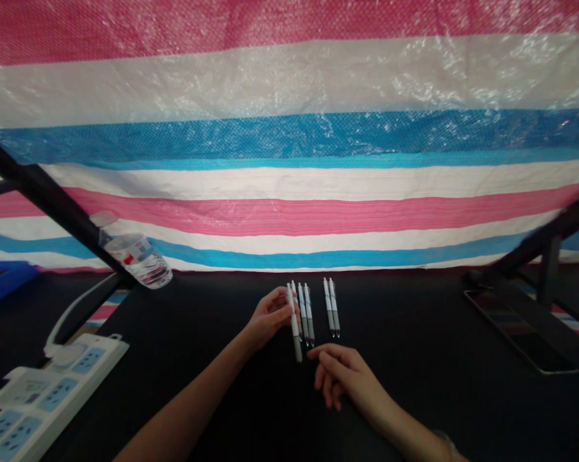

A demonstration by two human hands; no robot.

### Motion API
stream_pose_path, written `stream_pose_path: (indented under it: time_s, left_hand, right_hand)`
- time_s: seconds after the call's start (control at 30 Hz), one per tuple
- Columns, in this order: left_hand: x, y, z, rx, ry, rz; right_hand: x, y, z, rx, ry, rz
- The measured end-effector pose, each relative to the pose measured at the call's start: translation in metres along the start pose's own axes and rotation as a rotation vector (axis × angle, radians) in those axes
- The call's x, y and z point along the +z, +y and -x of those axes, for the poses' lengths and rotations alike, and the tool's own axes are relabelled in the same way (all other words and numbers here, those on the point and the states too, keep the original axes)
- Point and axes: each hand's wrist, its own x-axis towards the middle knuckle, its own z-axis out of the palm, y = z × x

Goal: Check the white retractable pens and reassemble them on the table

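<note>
"Black table, striped tarp behind. What's the left hand up to?"

"Gripping a pen right beside the other pens. Right hand's open, empty, just below them."

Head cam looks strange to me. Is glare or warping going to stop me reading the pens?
Head view: glare speckles the striped plastic tarp along the top, and wide-angle stretching warps the frame edges, but the white pens near the centre read fairly clearly.

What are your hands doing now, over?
Left hand holding a pen. Right hand open, beside it. Other pens lying ahead. Bottle off left.
</note>
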Motion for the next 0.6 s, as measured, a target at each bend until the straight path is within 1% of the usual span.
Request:
stream_pose_path:
  time_s: [0.1, 0.23, 0.4, 0.6]
  left_hand:
    - [0.0017, 0.0011, 0.0011, -0.002, 0.03, -0.009]
    - [0.0035, 0.0028, 0.0015, -0.011, 0.085, -0.056]
    - [0.0044, 0.0043, -0.0003, 0.013, 0.161, -0.065]
    - [0.0061, 0.0042, -0.0002, 0.025, 0.183, -0.075]
  right_hand:
    - [-0.0027, -0.0017, -0.0028, -0.024, 0.024, 0.026]
    - [-0.0034, -0.0006, -0.0036, -0.023, 0.014, 0.024]
    - [-0.0025, -0.0017, -0.0015, -0.033, 0.013, 0.024]
    - [-0.0029, -0.0018, -0.0017, -0.026, 0.011, 0.027]
